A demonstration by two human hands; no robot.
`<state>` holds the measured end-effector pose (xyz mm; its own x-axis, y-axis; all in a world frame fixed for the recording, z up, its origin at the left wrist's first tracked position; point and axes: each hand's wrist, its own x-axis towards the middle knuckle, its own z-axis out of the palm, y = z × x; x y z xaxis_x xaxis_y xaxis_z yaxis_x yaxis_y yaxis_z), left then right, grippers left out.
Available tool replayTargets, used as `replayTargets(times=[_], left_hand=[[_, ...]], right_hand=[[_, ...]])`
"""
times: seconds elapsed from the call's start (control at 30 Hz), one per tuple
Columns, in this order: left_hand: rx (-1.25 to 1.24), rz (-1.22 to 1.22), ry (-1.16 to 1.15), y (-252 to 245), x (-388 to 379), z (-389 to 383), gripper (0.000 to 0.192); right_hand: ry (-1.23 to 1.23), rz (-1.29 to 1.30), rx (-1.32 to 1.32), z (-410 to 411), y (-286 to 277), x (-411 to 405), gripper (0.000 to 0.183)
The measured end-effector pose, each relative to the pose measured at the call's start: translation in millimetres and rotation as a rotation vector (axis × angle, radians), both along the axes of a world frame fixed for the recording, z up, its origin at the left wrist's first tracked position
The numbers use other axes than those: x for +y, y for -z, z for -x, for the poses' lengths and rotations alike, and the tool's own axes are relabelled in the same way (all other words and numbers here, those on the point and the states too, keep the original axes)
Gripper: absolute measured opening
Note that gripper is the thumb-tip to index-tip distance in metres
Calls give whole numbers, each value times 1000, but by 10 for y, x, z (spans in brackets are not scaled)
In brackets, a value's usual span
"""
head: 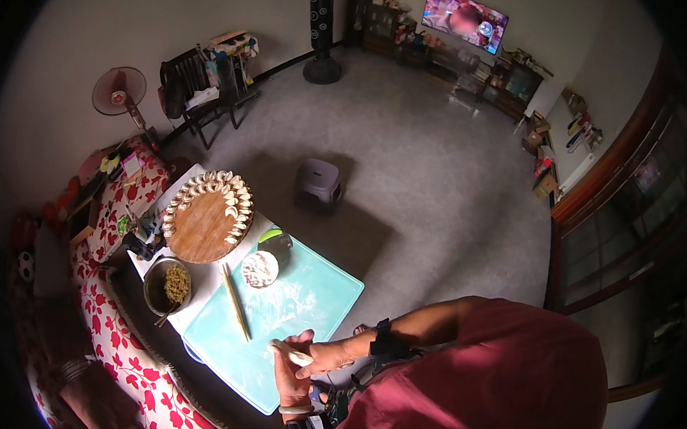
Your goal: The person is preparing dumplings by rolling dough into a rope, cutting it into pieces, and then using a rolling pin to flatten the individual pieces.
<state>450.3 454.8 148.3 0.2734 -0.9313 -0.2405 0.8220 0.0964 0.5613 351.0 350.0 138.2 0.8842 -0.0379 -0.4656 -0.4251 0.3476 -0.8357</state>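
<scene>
A pale, elongated piece of dough [294, 354] is held between both hands above the near edge of a flour-dusted teal mat [318, 280]. My left hand [288, 373], with a bangle at the wrist, supports its far end. The fingers of my right hand [329, 355] close on its nearer end. A slim wooden rolling pin [235, 303] lies on the mat beyond my hands. Past it stands a round container of white flour [259, 269], beside a green-handled object [270, 236] that I cannot make out fully.
A round wooden board [199, 234] carries several dumplings around its rim. A metal bowl of filling [176, 284] with chopsticks [163, 319] sits at the table's left edge, near a floral sofa [120, 343]. A plastic stool [320, 179] stands on the floor beyond the table.
</scene>
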Motion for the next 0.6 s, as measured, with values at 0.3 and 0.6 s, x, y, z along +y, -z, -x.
replayTargets(times=[0.3,0.6], left_hand=[[-81,-27,-182,-291,0,116,26],[-118,-63,-280,-512,-161,150,29]], right_hand=[[-213,-94,36,130,-110,-243,34],[-413,81,35,158,-249,-291,20]])
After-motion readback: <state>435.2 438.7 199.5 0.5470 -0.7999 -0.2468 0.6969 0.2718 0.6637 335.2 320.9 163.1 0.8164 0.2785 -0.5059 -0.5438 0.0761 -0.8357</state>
